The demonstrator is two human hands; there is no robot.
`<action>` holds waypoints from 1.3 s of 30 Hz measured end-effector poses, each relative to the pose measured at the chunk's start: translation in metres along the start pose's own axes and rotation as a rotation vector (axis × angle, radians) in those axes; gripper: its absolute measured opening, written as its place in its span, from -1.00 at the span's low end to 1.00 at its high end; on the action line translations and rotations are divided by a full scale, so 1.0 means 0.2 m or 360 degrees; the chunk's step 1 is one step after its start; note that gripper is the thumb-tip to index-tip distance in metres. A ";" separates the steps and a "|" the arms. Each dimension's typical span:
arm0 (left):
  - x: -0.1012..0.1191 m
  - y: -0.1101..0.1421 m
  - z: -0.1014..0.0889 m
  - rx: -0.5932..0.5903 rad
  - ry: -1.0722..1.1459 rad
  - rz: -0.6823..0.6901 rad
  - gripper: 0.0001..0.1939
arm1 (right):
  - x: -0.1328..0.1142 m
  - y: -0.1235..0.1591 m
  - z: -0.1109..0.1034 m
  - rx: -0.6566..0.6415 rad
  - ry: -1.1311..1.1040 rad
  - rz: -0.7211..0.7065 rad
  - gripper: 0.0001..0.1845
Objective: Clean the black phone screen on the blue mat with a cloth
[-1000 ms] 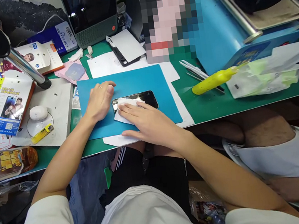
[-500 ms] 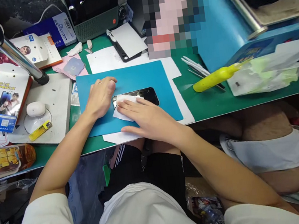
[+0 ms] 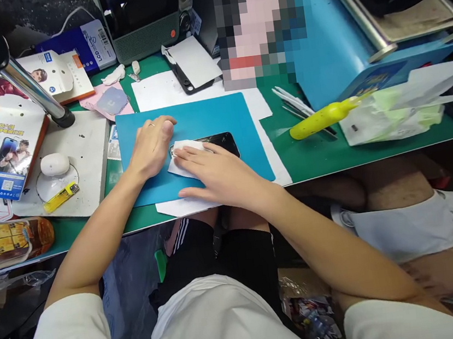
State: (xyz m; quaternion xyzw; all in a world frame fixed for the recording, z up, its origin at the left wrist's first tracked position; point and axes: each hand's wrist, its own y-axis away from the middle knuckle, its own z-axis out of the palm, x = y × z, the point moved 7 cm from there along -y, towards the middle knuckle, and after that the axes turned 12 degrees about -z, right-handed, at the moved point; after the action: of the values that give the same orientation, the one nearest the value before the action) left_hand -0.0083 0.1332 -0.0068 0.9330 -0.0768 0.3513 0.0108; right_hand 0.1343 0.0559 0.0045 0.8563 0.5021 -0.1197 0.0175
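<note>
A black phone [image 3: 228, 143] lies screen up on a blue mat [image 3: 219, 111]. Flat fingers of my right hand [image 3: 218, 171] press a white wipe [image 3: 185, 167] onto its left half, holding the wipe against the glass. The thumb is spread toward the mat's front edge. My left hand [image 3: 151, 147] rests on the mat at the phone's left end, fingers loosely curled and closed. Nothing shows at its fingertips; the underside of that hand is hidden. Wipe and right hand cover much of the screen.
White paper [image 3: 266, 104] lies under the mat. A yellow bottle [image 3: 323, 119], tweezers-like tools [image 3: 296, 97] and a blue machine [image 3: 330, 41] are to the right. A lamp [image 3: 35, 88], boxes [image 3: 17, 145] and a yellow lighter [image 3: 61, 197] stand left. Another person's legs [image 3: 398, 225] are at right.
My right hand and the wipe have slid slightly left over the phone. My left hand stays in place. The view has shifted a little.
</note>
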 end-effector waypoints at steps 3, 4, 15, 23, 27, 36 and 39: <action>-0.01 0.00 -0.02 0.0023 0.0023 -0.0009 0.11 | 0.01 -0.06 0.00 -0.0006 0.0004 -0.0020 -0.18; -0.01 0.00 -0.02 0.0024 0.0020 -0.0014 0.10 | 0.01 -0.06 0.00 -0.0006 0.0014 -0.0026 -0.18; -0.01 0.00 0.00 -0.0011 -0.0042 -0.0027 0.10 | -0.04 -0.03 0.04 0.0120 0.0129 0.0176 -0.15; -0.01 0.00 0.01 -0.0017 -0.0040 -0.0029 0.09 | -0.01 0.02 0.03 0.0178 0.0086 0.0133 -0.20; -0.01 0.00 0.01 -0.0016 -0.0036 -0.0029 0.09 | 0.01 -0.02 0.04 0.0172 0.0068 0.0179 -0.22; -0.02 0.00 0.02 -0.0020 -0.0006 -0.0022 0.04 | 0.02 0.00 0.04 0.0164 0.0062 0.0191 -0.28; -0.02 0.00 0.01 -0.0015 -0.0007 -0.0013 0.03 | 0.03 -0.02 0.05 0.0161 0.0041 0.0231 -0.27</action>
State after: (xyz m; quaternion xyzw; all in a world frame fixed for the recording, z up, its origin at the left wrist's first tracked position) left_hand -0.0090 0.1341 -0.0111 0.9341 -0.0745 0.3488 0.0163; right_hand 0.1307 0.0613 -0.0055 0.8917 0.4323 -0.1322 -0.0237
